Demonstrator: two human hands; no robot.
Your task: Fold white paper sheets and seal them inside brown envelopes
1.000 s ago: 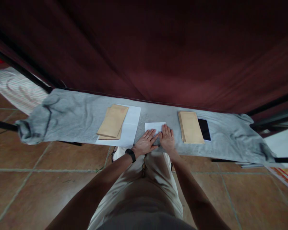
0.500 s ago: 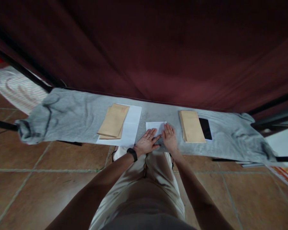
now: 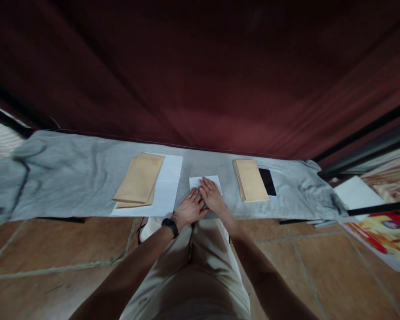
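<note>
A small folded piece of white paper (image 3: 215,180) lies flat on the grey cloth in front of me. My left hand (image 3: 189,208) rests on its near left part, fingers stretched out. Across the middle of the paper lies my right hand (image 3: 212,195), flat, its fingertips pointing up and left and close against the left fingers. Both hands hide much of the paper's near side. To the left, brown envelopes (image 3: 140,178) lie on larger white sheets (image 3: 169,182). A neat stack of brown envelopes (image 3: 252,180) sits to the right.
A dark phone (image 3: 268,181) lies partly under the right stack. Grey cloth (image 3: 76,173) covers the narrow bench, with a dark red curtain (image 3: 200,89) hanging along its far edge. Black metal bars (image 3: 366,133) stand at both ends. A colourful printed box (image 3: 386,235) is at the lower right.
My right hand has slid left across the paper until it meets my left hand. The view has shifted, so the bench things appear further left.
</note>
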